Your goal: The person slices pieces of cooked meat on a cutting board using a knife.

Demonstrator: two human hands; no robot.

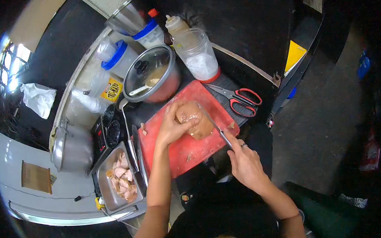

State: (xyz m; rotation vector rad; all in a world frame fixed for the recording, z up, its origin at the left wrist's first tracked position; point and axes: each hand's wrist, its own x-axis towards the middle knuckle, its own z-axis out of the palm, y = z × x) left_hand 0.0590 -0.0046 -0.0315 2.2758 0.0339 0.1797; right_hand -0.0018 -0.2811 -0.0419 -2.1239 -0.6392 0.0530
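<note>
A large pale piece of raw meat [194, 116] lies on a red cutting board [157, 141]. My left hand [174, 124] rests on its left side, the fingers apart and pressing it against the board. In my right hand [247, 165] is a knife [225, 137], its blade along the right edge of the meat. Small scraps are on the board. Left of the board stands a metal tray [103, 176] holding several cut pieces of meat [123, 180].
Red-handled scissors [242, 102] lie right of the board. Behind it stand a lidded pot [164, 88], a white-filled jar [201, 64] and a squeeze bottle [175, 25]. A long utensil [129, 138] lies beside the tray. A large metal pot [73, 146] is farther left.
</note>
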